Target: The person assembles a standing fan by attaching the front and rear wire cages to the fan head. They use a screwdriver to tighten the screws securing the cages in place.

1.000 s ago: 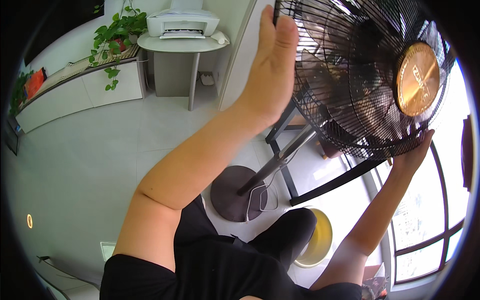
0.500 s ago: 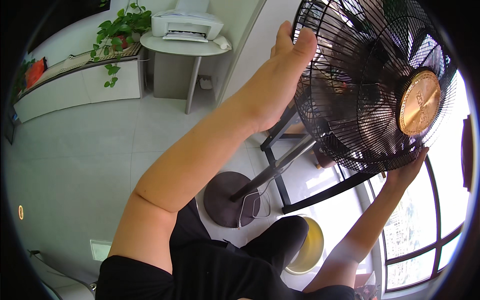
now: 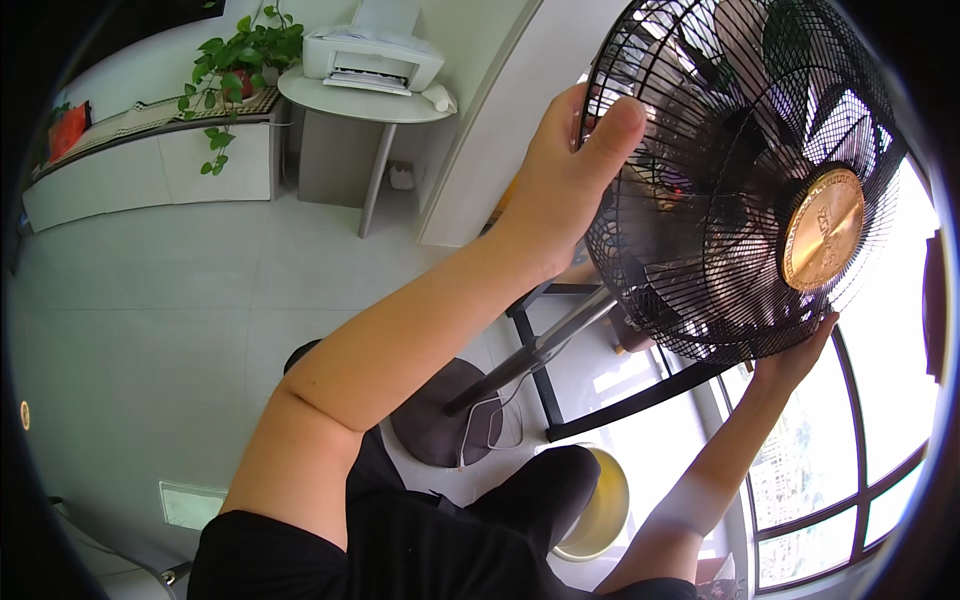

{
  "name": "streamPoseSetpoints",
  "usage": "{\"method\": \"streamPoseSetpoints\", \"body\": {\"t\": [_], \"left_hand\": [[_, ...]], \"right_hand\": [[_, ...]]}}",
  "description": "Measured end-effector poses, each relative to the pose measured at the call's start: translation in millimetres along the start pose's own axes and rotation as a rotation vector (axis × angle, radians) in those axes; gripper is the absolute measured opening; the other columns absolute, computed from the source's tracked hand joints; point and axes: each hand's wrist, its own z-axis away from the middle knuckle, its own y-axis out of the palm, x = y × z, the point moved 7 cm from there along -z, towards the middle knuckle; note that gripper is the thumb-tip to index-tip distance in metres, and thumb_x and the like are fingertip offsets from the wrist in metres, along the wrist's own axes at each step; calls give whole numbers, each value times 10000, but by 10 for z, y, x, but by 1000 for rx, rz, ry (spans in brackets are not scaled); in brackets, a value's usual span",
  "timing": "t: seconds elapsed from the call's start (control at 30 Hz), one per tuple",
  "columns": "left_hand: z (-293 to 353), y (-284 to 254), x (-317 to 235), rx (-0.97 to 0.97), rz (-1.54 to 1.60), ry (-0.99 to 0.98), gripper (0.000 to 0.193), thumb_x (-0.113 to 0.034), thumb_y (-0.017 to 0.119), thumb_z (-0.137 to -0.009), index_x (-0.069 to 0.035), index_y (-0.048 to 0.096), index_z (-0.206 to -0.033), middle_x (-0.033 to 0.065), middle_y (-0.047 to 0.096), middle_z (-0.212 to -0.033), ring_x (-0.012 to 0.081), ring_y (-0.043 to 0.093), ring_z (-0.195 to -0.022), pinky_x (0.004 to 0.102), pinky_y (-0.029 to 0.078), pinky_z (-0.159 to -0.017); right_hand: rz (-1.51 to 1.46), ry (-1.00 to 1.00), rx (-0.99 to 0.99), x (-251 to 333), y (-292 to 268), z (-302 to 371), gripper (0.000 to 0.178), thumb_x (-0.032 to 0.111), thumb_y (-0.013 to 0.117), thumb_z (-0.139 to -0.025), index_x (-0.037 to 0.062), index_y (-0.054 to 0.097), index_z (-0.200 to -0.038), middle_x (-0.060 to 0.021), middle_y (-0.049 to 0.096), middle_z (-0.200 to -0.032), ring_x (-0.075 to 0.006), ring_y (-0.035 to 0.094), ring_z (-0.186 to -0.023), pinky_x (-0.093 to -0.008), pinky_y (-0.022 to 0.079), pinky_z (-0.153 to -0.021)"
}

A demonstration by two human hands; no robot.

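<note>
A standing fan with a black wire guard [image 3: 690, 215] and a gold centre disc [image 3: 822, 228] fills the upper right. Its grey pole [image 3: 545, 345] slants down to a round dark base [image 3: 440, 415] on the floor. My left hand [image 3: 580, 165] grips the guard's left rim, thumb in front and fingers mostly hidden behind the wires. At the guard's lower right rim, my right hand [image 3: 795, 358] holds on from below; part of its fingers is hidden behind the guard. The fan blades show through the wires.
A black metal frame [image 3: 640, 400] stands behind the pole. A yellow bucket [image 3: 610, 510] is beside my knee, and a white cord [image 3: 470, 435] lies by the base. A printer [image 3: 370, 60] sits on a small table [image 3: 345, 108] near a low cabinet [image 3: 150, 170]. Windows [image 3: 810, 470] line the right.
My left hand has closed further round the rim, its thumb now lower on the guard. The guard and both hands appear slightly lower and the view has shifted a little.
</note>
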Motion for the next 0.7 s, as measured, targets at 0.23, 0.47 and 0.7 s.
{"method": "streamPoseSetpoints", "body": {"t": [0.23,0.47,0.7], "left_hand": [[117,58,123,100,-5,150,759,-574,559,-729,-65,330,-1242,58,477,-1116,148,486,-997,328,410,-862],[172,82,66,56,99,54,774,-415,700,-691,-17,313,-1231,52,483,-1039,106,474,-921,265,409,-818],[224,134,-119,20,-175,224,882,-503,588,-749,35,166,-1307,139,349,-1230,196,361,-1130,309,281,-963]], "right_hand": [[-68,-2,42,-31,-172,-85,562,461,390,-871,31,349,-1231,-166,438,-1170,-297,456,-1061,-446,410,-876],[-167,6,145,-124,-200,-123,511,445,387,-876,32,409,-1174,-142,483,-1148,-281,497,-1023,-421,430,-853],[-278,70,248,-147,-250,-99,484,419,395,-884,34,423,-1176,-138,498,-1151,-263,504,-1032,-402,417,-882]]}}
